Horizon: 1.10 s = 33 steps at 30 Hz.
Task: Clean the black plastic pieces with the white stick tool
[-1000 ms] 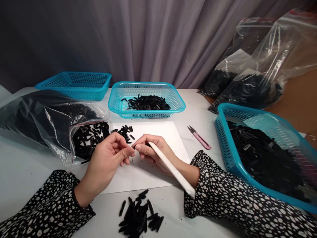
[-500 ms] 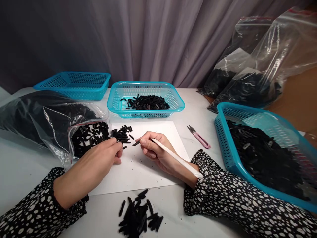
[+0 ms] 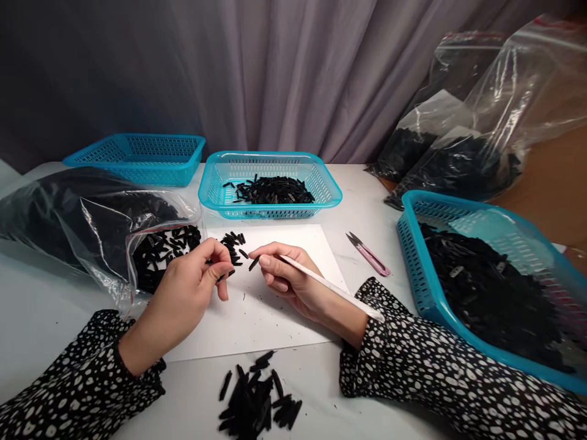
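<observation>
My left hand pinches a small black strip between thumb and fingertips, over a white sheet. Facing it, my right hand is closed around a slim white stick that lies back along the wrist. Its exact kind is not clear. Another thin dark piece sticks out at the right fingertips, and whether it belongs to the stick I cannot tell. Behind my left fingers lies a loose pile of black strips. A second pile of black strips rests below the sheet, nearest me.
A clear bag of black strips gapes at left. Blue baskets stand around: one at back left, one holding strips in the middle, a fuller one at right. Pink thread snips lie near it. Filled bags stand behind.
My left hand has lifted slightly from the pile and turned, now showing a strip in its pinch. The right hand stays put, while its white stick and dark piece have tilted a little.
</observation>
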Tool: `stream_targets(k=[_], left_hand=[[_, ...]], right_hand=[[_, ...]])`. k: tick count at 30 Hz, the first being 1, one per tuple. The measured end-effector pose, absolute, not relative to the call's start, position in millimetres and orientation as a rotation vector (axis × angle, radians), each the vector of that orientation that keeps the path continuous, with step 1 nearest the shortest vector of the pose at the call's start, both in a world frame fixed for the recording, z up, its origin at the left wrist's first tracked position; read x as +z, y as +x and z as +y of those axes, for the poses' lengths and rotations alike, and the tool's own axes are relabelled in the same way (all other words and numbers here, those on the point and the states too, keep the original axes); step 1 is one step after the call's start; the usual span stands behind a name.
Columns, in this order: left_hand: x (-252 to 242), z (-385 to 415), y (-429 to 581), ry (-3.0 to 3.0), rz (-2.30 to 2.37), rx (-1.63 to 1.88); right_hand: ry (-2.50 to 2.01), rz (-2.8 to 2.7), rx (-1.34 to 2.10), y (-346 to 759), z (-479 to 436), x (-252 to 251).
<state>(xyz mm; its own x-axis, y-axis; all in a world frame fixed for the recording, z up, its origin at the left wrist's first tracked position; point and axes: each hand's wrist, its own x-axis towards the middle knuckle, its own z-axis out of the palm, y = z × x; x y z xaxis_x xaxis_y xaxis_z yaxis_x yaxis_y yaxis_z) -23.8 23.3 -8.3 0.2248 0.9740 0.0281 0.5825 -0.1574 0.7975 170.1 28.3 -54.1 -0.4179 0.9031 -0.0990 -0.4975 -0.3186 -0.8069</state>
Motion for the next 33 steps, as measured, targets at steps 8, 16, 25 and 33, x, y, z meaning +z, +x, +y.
stream_targets(k=[8, 16, 25, 33], left_hand=[[-15.7, 22.6, -13.9, 1.278, 1.177, 0.991], [-15.0, 14.3, -13.2, 1.155, 1.149, 0.998], [-12.0, 15.9, -10.6, 1.199, 1.117, 0.985], [-11.8, 14.9, -9.3, 1.231, 1.117, 0.960]], right_hand=[[-0.679, -0.905, 1.896, 172.9, 28.2, -57.8], [-0.659, -0.899, 1.911, 172.9, 28.9, -58.7], [-0.663, -0.896, 1.891, 172.3, 28.7, -58.9], [-0.608, -0.904, 1.897, 168.4, 29.2, -54.7]])
